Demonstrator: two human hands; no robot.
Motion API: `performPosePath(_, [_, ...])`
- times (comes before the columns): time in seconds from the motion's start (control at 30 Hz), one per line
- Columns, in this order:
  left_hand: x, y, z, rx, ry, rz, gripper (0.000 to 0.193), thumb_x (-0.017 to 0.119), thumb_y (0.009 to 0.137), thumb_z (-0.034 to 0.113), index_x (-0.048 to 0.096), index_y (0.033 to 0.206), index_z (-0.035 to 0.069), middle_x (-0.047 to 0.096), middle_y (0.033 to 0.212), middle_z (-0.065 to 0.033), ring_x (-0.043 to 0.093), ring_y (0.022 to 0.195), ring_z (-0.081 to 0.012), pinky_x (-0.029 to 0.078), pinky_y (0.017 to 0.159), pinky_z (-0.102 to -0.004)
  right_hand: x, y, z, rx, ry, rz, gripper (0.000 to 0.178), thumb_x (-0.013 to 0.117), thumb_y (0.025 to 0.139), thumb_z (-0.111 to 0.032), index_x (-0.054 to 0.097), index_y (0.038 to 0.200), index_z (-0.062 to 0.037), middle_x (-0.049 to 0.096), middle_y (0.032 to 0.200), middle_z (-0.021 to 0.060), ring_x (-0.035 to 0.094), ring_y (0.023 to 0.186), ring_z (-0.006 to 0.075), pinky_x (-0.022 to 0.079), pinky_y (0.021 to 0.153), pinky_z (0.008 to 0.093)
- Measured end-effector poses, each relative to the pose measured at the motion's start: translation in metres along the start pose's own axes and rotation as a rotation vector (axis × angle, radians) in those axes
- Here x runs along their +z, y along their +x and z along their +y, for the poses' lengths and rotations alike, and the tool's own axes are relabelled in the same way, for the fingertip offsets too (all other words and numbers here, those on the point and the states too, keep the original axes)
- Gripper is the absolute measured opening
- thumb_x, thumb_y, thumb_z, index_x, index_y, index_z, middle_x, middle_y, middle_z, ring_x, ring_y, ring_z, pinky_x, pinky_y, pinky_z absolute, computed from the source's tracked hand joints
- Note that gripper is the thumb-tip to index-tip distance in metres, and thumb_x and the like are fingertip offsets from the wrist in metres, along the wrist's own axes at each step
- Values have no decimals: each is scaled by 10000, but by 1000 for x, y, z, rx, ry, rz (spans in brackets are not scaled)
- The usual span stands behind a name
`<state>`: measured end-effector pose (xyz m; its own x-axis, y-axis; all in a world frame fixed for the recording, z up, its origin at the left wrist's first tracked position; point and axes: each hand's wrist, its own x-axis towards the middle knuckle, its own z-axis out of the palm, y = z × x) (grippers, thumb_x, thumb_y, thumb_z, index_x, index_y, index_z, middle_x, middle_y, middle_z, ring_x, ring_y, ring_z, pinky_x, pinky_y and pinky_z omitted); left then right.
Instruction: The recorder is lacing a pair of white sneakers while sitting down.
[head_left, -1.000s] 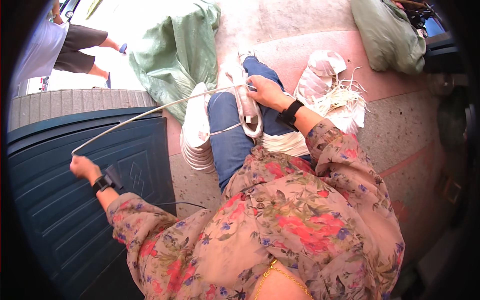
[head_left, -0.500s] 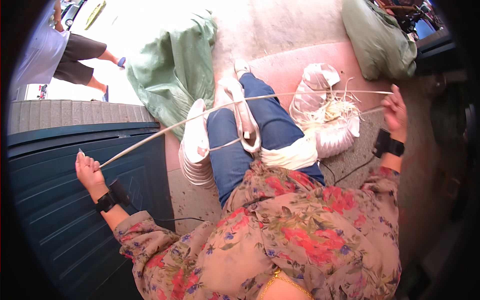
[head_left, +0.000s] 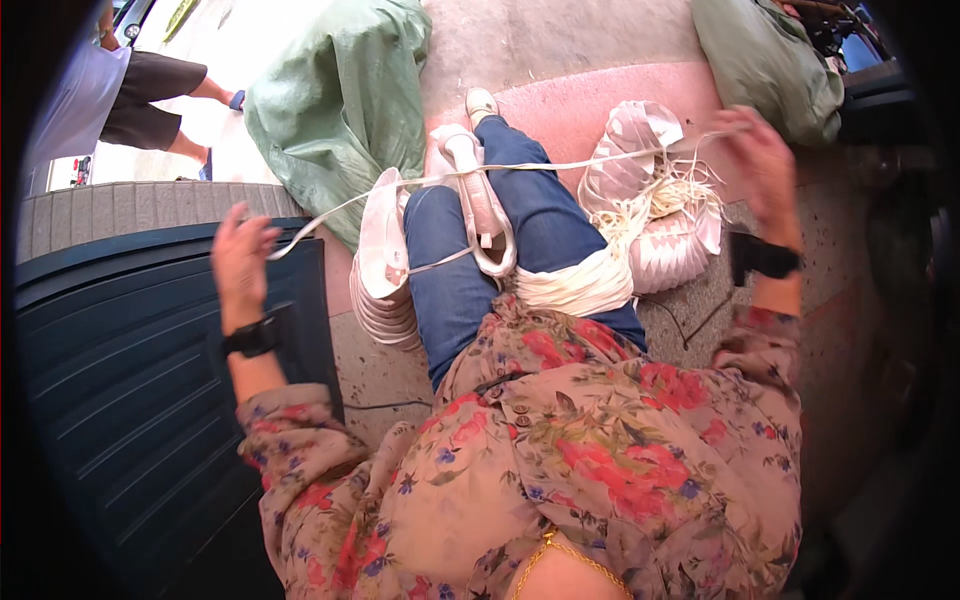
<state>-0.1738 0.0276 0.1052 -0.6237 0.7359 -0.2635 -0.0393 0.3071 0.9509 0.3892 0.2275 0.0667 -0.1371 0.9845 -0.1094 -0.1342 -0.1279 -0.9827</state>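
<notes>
A long off-white shoelace (head_left: pixel 545 168) stretches loosely across my lap, sagging slightly. At the left its end curls beside my left hand (head_left: pixel 242 265), whose fingers are apart. My right hand (head_left: pixel 765 165), blurred by motion, has the other end of the lace at its fingertips. A pale pink shoe upper (head_left: pixel 485 205) rests between my thighs. Against my left leg leans a stack of nested shoe uppers (head_left: pixel 380 275), and a thin band (head_left: pixel 440 262) crosses that thigh. A bundle of white laces (head_left: pixel 575 290) lies over my right thigh.
On the right, more stacked shoe uppers (head_left: pixel 678 252) lie on the ground with loose laces (head_left: pixel 670 200) over them. Green sacks (head_left: pixel 340 110) stand ahead at left and right. A dark blue panelled door (head_left: pixel 150 340) is at my left. A person in dark shorts (head_left: pixel 150 100) is beyond it.
My left hand has moved up and inward, its fingers loosening, and the lace has gone slack. My right hand has moved up and slightly inward.
</notes>
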Motion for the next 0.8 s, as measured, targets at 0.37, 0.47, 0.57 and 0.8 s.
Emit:
performPosePath(0.37, [208,-32,-78,-410,201,-555,134,461,861,105,478,935,-5,585,923,-122,591,778,-163,483,667,-246,167,-35,114,-597,-896,-455,219,558,810,-200,589,693,-18,539,646,101,518,674,280,435,677,358])
performPosePath(0.47, [221,-24,-82,-494,150,-589,133,446,859,90,475,934,-16,575,928,-128,592,795,-180,491,687,-266,174,-37,130,-347,-807,-496,149,503,836,-145,577,876,-22,557,665,116,546,655,292,451,642,369])
performPosePath(0.57, [224,-23,-88,-526,118,-542,123,446,855,74,480,927,-20,569,916,-126,587,813,-183,489,702,-268,191,-37,116,359,-595,-640,222,457,849,-168,509,994,-8,579,810,216,574,732,344,454,643,394])
performPosePath(0.8, [229,-27,-87,-455,35,-505,140,476,847,71,485,941,-32,559,915,-114,561,805,-166,481,723,-257,212,-43,140,-131,-1080,-650,170,511,760,-167,570,759,-8,608,713,186,612,668,329,485,589,411])
